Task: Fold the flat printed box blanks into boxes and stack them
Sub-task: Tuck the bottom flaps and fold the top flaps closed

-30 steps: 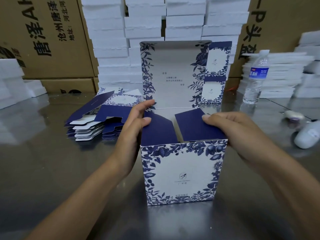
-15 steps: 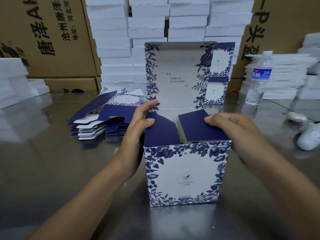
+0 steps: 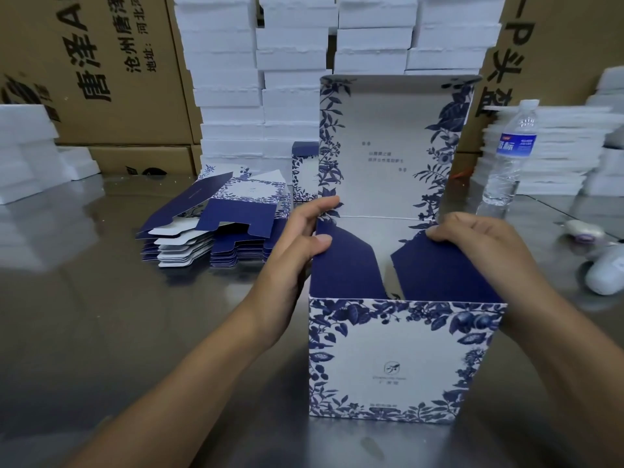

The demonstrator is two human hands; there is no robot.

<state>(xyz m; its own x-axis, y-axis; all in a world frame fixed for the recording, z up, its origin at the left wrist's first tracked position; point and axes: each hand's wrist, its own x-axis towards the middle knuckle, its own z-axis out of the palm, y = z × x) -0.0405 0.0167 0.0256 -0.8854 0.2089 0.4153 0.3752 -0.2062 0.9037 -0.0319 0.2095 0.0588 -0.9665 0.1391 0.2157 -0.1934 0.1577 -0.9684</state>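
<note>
A: Item, left of centre: pile of flat blanks (image 3: 216,231), navy and floral print, lying on the steel table (image 3: 84,315), well apart from the work in hand.

B: Item, left hand (image 3: 297,251)?

A: Placed against the left wall of the box (image 3: 401,359); fingers (image 3: 320,206) extended along the rear corner, thumb pressed onto the left navy flap (image 3: 341,265). Nothing is clasped; the hand is open and pushing.

B: Item, box?

A: Stood upright on the table, directly before the person. White panels, blue botanical border, small emblem on the front face. Lid panel (image 3: 388,146) raised vertical at the rear, printed text on its inner side. Top opening uncovered.

B: Item, right hand (image 3: 479,251)?

A: Laid over the right navy flap (image 3: 439,271), fingertips curled on its inner edge, bearing down; no pinch is seen.

B: Governing relation?

A: Both flaps are tilted inward toward the centre gap, each lying directly under its own hand; neither is flat. The lid hinge runs left to right behind the fingers, equally near both hands. It is judged that the flaps are to be levelled before the lid is brought forward over them.
</note>
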